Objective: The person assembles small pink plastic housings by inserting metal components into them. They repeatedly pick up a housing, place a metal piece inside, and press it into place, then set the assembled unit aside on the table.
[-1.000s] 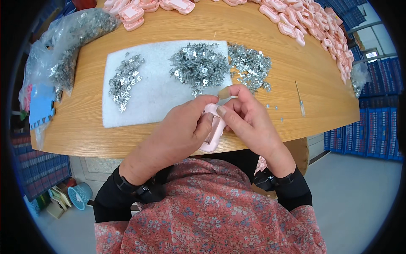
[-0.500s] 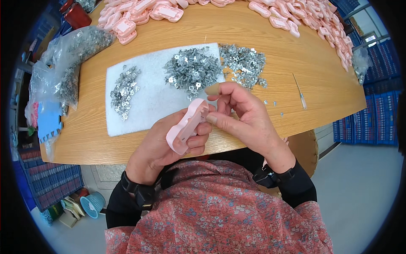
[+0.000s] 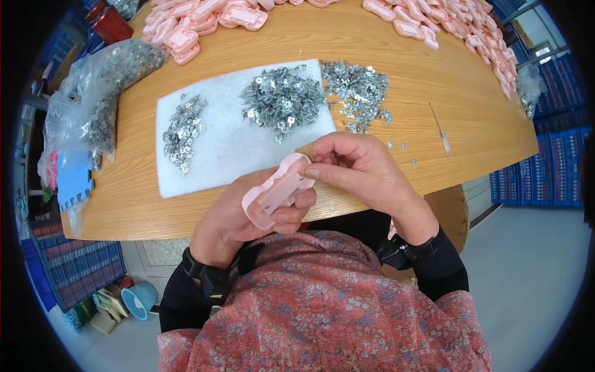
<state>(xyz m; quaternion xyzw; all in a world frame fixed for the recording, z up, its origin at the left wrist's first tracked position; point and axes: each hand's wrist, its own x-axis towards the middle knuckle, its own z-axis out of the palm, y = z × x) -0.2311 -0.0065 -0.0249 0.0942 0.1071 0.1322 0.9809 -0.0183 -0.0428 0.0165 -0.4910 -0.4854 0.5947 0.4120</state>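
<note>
My left hand (image 3: 230,214) is wrapped round a pink wavy-edged plastic shell (image 3: 273,197), tilted up with its hollow side showing. Thumb and fingers of my right hand (image 3: 367,172) are pinched together at the shell's far end; whatever sits between them is too small or hidden to name. A tan finger cover (image 3: 305,149) is on one right fingertip. Just beyond the hands, a white foam sheet (image 3: 220,146) bears a large heap of small silvery metal clips (image 3: 285,102) and a smaller clip pile (image 3: 184,133) on its left.
More clips (image 3: 358,90) lie off the sheet's right edge. A thin pointed tool (image 3: 440,129) rests on the wooden table (image 3: 421,80). Pink shells (image 3: 245,17) crowd the far side and far right. A clear bag of metal parts (image 3: 99,93) stands left, by a blue foam piece (image 3: 74,177).
My right hand has come in from above the shell, closing its fingers to a pinch against the far end. The shell has shifted slightly and turned in my left hand.
</note>
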